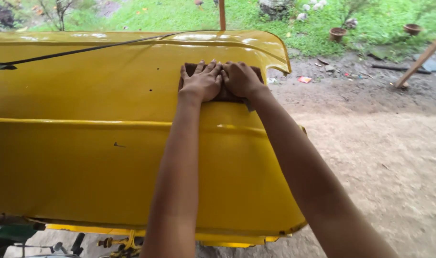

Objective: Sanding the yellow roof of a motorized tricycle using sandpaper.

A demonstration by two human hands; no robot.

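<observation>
Head view: my left hand (202, 82) lay flat on a dark brown sanding sheet (226, 93), palm down, fingers straight and a little fanned, tips toward the far edge of the yellow panel (84, 157); my right hand (242, 79) lay flat just beside it on the same sheet, fingers close together and angled in so they touched the left hand's fingers; both pressed down, nothing pinched or gripped. The sheet sat on the upper part of the panel, near its far right rounded corner, above the raised crease that ran across the panel; only its edges showed around my hands, w/ a small corner poking out by my right wrist.

Panel was glossy yellow, curved, filling most of the view; a few small dark holes and a little scratch mark left of my forearms. A thin black cord (84, 49) ran across the panel's far edge, from its left side up toward an upright orange pole (222, 14) behind the panel. Right of the panel: bare packed dirt ground (385, 162); beyond it, grass w/ two clay pots (338, 34) and a slanted wooden stick (421, 59).
</observation>
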